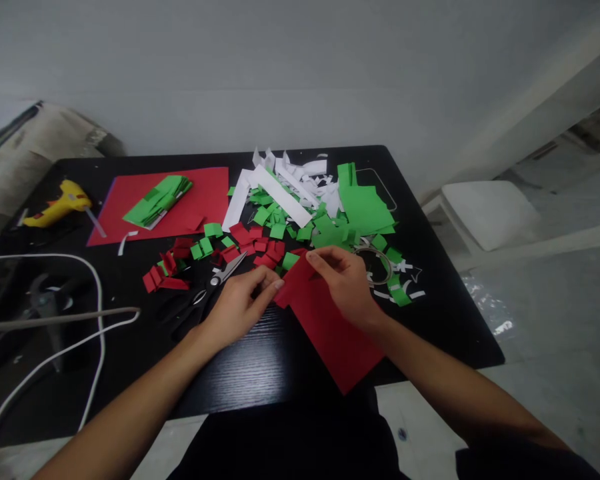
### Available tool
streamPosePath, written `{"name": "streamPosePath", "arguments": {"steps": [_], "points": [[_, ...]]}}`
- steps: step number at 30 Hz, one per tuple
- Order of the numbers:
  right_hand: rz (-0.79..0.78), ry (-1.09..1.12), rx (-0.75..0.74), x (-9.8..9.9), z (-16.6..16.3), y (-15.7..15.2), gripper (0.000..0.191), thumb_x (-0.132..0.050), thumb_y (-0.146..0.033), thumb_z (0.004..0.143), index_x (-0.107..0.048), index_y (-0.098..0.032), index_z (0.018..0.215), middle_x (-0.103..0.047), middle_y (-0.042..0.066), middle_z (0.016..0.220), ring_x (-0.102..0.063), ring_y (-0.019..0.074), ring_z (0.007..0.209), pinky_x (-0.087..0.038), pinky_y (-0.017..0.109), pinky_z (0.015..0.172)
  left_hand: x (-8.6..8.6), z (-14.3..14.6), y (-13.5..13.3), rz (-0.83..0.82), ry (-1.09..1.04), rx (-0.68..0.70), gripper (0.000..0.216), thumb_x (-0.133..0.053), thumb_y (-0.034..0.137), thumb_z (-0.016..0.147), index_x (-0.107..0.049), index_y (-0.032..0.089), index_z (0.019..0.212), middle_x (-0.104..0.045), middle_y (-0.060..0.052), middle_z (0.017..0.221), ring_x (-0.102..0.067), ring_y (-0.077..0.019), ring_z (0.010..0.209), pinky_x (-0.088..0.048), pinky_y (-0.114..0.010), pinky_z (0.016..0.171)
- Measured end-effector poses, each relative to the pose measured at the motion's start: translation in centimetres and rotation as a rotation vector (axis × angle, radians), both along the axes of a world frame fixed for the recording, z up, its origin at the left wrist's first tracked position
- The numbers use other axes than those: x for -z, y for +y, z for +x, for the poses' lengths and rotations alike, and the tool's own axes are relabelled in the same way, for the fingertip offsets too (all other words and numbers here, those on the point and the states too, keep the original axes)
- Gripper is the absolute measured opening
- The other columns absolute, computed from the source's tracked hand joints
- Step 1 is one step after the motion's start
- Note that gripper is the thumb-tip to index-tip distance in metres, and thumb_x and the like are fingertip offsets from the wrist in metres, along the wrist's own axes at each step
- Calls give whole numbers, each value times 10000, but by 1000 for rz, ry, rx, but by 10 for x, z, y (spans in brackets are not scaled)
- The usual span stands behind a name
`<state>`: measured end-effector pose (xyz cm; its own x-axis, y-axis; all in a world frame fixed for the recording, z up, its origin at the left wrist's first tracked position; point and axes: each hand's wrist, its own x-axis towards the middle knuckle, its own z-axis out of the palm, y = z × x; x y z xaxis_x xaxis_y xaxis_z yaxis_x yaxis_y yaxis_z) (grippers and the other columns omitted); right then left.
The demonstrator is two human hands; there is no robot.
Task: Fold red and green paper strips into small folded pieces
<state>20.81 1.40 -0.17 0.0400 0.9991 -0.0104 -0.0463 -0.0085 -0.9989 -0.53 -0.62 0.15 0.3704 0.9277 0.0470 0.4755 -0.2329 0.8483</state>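
Note:
A red paper sheet (330,330) lies tilted on the black table (260,367), its near corner hanging over the front edge. My left hand (240,303) pinches the sheet's left corner with closed fingers. My right hand (347,283) rests on the sheet's upper part and pinches its top edge. Black-handled scissors (205,293) lie just left of my left hand. Small folded red and green paper pieces (260,243) are scattered right behind both hands.
A larger red sheet (205,193) with a stack of green strips (157,200) lies at the back left. White strips (285,190) and green paper (363,207) pile at the back. A yellow glue gun (60,203) and a white cable (95,293) sit at left. A wire ring (380,257) lies right of my hand.

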Motion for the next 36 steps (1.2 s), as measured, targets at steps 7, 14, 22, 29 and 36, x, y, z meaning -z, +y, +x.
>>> {"name": "streamPosePath", "arguments": {"steps": [7,14,22,29,36], "points": [[-51,26,-34,1,2,1,252,-836,-451,816,-800,-201,832,-795,34,809,-739,192,768,-607,328,780,2,-1,1,-30,-25,-37,263,-576,416,1027,-656,196,908,-627,23,749,-579,-137,679,-449,-249,627],[-124,68,-74,1,1,2,261,-856,-452,790,-805,-201,841,-800,34,832,-738,188,786,-607,328,797,-2,-2,1,54,2,-1,200,-575,329,1013,-647,191,886,-631,23,733,-583,-133,672,-455,-243,653],[-74,-52,-315,-3,-4,-5,208,-804,-397,835,-772,-194,806,-772,15,810,-697,168,768,-564,295,755,0,0,-1,3,-136,-27,150,-618,326,995,-670,189,966,-640,18,761,-579,-129,677,-459,-242,648],[-180,2,-386,-1,-7,-8,260,-842,-421,796,-743,-181,796,-741,6,770,-699,160,724,-590,286,684,3,-3,1,-20,-131,-36,176,-593,326,1006,-649,190,910,-600,35,730,-548,-120,659,-427,-237,629],[-211,62,-389,-2,-5,-6,218,-839,-380,795,-747,-183,805,-740,8,778,-712,151,724,-631,295,708,0,-1,3,-47,-162,-107,230,-598,380,989,-649,186,878,-603,22,718,-544,-130,643,-428,-252,621]]}}
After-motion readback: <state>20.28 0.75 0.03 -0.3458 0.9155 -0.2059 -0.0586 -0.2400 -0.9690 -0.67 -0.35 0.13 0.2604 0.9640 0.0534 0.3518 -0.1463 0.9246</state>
